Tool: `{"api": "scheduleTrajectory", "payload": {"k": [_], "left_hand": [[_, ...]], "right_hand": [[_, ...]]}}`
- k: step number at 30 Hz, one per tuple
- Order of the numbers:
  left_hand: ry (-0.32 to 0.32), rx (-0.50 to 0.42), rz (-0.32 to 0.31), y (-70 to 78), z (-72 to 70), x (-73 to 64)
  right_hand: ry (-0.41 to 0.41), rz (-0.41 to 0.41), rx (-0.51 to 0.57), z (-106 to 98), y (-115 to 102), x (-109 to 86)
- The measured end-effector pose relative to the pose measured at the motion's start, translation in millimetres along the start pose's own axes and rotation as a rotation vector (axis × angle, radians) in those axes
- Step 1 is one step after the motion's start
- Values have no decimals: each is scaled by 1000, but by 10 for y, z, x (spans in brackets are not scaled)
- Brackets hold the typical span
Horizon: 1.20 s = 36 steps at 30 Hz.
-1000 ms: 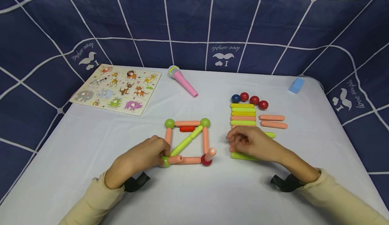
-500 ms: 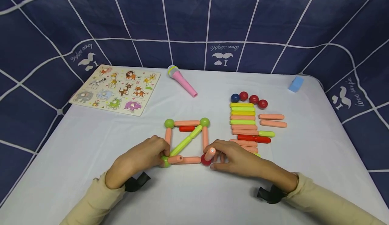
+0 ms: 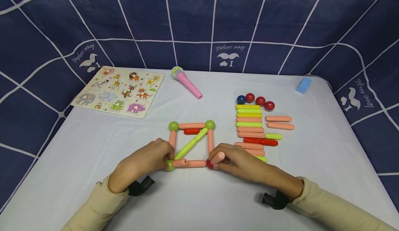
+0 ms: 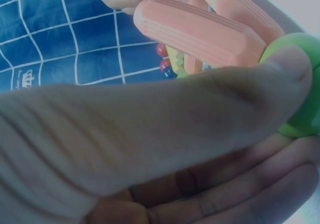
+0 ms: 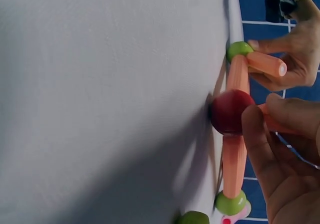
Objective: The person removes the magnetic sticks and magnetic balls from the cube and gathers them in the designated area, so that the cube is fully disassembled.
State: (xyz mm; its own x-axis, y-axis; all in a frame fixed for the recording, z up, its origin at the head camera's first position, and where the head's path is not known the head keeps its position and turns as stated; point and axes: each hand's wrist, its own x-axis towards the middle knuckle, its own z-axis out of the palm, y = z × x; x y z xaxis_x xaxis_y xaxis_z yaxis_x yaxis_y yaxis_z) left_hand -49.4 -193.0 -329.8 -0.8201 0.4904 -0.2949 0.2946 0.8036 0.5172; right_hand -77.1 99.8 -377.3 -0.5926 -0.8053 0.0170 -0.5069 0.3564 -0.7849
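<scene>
A square of peach sticks joined by balls lies on the white table, a yellow-green diagonal [image 3: 191, 145] crossing it. At its near-left corner my left hand [image 3: 146, 161] pinches a green ball [image 4: 304, 112] between thumb and fingers. A short peach stick [image 4: 200, 32] rises from that ball. The near-right corner is a red ball [image 5: 230, 112] with another peach stick [image 3: 218, 158] standing up from it, tilted. My right hand [image 3: 243, 162] grips this stick low down, and a fingertip touches the red ball. A small red stick [image 3: 191, 131] lies inside the square.
To the right lie rows of loose peach, yellow, green and red sticks [image 3: 249, 124]. Behind them are red balls [image 3: 260, 101] and a blue ball [image 3: 241, 99]. Farther back are an animal puzzle board [image 3: 124, 90], a pink toy microphone [image 3: 189, 85] and a blue block [image 3: 303, 85].
My right hand has come left from the loose sticks to the red-ball corner and taken hold of the upright peach stick, which now leans slightly right. The left hand has stayed put.
</scene>
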Motion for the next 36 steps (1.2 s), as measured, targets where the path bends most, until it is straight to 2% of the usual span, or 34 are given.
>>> {"api": "scheduleTrajectory", "payload": {"k": [4, 7, 14, 19, 21, 26, 30, 36], "left_hand": [[-1, -3, 6, 1, -4, 10], [-3, -6, 8, 1, -9, 14], [-3, -16, 12, -15, -4, 14], [-1, -18, 14, -20, 0, 13], [2, -18, 9, -21, 1, 15], [7, -21, 1, -33, 7, 19], [2, -27, 1, -40, 12, 22], [6, -27, 0, -42, 12, 21]], "right_hand": [[-2, -36, -47, 13, 1, -20], [1, -27, -105, 19, -2, -25], [31, 104, -211, -99, -18, -71], [171, 152, -175, -344, 55, -177], [241, 141, -185, -464, 113, -232], [358, 126, -338, -761, 300, -406], [394, 152, -447, -967, 449, -563], [346, 334, -559, -1230, 622, -758]]}}
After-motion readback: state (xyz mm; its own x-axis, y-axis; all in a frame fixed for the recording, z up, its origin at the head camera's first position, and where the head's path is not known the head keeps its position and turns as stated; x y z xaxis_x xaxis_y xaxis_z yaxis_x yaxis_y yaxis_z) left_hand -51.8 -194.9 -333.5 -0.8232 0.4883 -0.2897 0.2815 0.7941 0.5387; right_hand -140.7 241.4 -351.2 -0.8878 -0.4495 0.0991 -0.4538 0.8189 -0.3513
